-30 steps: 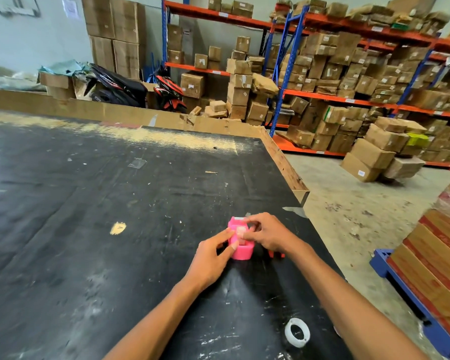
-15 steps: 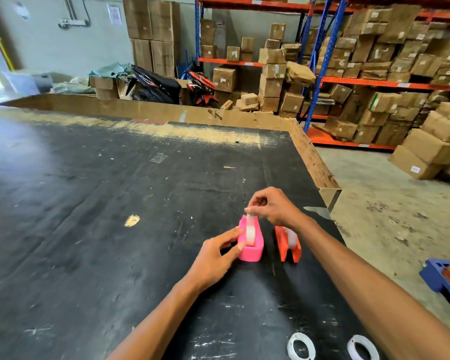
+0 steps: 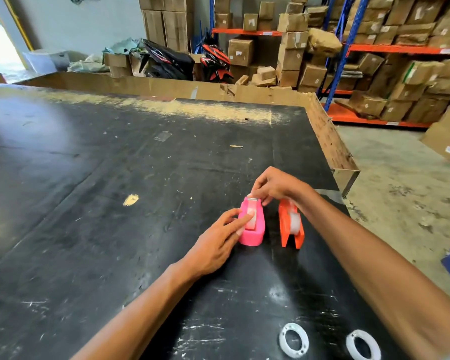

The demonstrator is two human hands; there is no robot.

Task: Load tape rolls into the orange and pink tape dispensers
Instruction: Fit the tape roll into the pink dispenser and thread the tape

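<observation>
Since half a second ago, my right hand point(image 3: 276, 185) has dropped from above the roll to the far end of the pink dispenser, while my left hand point(image 3: 218, 242) stays against its side. Item one, largest: scuffed black worktable point(image 3: 89, 203) with a raw wooden edge, bearing everything; both dispensers stand near its right side within easy reach. Item two: pink plastic tape dispenser point(image 3: 252, 235), upright, a clear tape roll point(image 3: 252, 219) seated in its slot, cutter end pointing away from me. Item three: orange plastic tape dispenser point(image 3: 291, 229), just beside the pink one on its right, apart from it, its own clear roll already in place, so I judge that one loaded. Item four: two white plastic rings point(image 3: 294, 340) lying flat at the near table edge, well apart from the dispensers, likely spare cores set aside. Hands: left hand lies low, fingers extended and pressed against the pink body's left flank with the thumb tip touching the roll, apparently bracing it. Right hand arches over from the right, wrist crossing above the orange dispenser, fingertips pinched together at the pink cutter, seemingly drawing the tape's free end onto the blade; the strip itself is too small to make out.
</observation>
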